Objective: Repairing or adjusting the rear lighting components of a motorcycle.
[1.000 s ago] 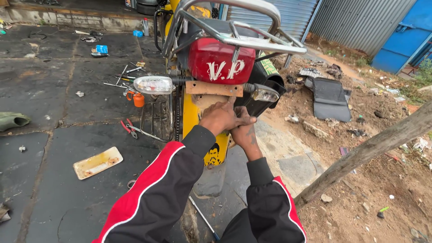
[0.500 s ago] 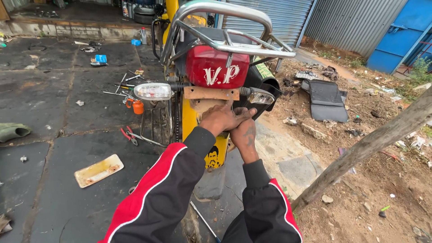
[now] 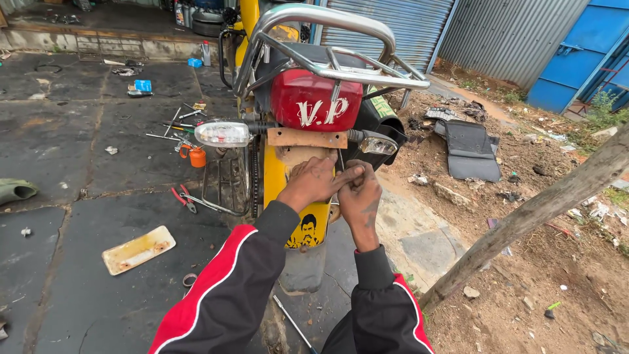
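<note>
At frame centre I see the yellow rear mudguard (image 3: 288, 190) of the motorcycle running top to bottom, just under the brown plate (image 3: 306, 137) and red tail lamp (image 3: 316, 99). My left hand (image 3: 313, 183) and right hand (image 3: 359, 195) are together, fingertips pinched at the mudguard's right edge; what they pinch I cannot tell. Pliers (image 3: 183, 198) lie left.

- One view only, from a camera worn on the person's head.
- It looks forward and steeply down, over both black-and-red sleeves, at the motorcycle's (image 3: 308, 105) rear.
- It sits close: the left hand (image 3: 313, 183) and right hand (image 3: 359, 195) fill the centre, just under the tail light (image 3: 316, 99).
- Paved floor (image 3: 78, 151) runs along the left, bare dirt (image 3: 557, 275) along the right, shutters (image 3: 393, 26) lie across the top.
</note>
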